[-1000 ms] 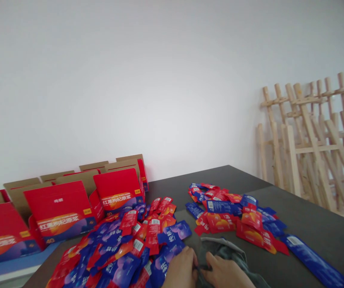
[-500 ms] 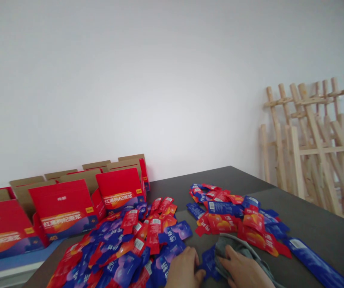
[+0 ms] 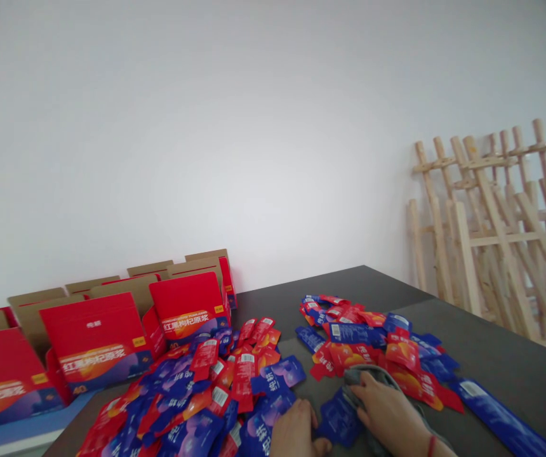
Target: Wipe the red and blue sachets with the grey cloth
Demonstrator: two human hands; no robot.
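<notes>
Grey cloth (image 3: 372, 376) lies crumpled on the dark tabletop (image 3: 501, 355) at about 5 o'clock, under the right hand (image 3: 390, 412), whose fingers lie spread flat on it, grip apart. Just beside it toward 6 o'clock, a blue sachet (image 3: 338, 416) sits between the two hands, touching the right fingers. The left hand (image 3: 296, 431) rests at 6 o'clock on the edge of the big heap of red and blue sachets (image 3: 197, 393); whether its grip is apart or together I cannot tell, as the frame cuts it off. A smaller heap of sachets (image 3: 378, 339) spreads past the cloth toward 3 o'clock. Red boxes (image 3: 96, 346) stand open at 9 o'clock. Wooden easels (image 3: 501, 235) lean against the wall at 3 o'clock.
</notes>
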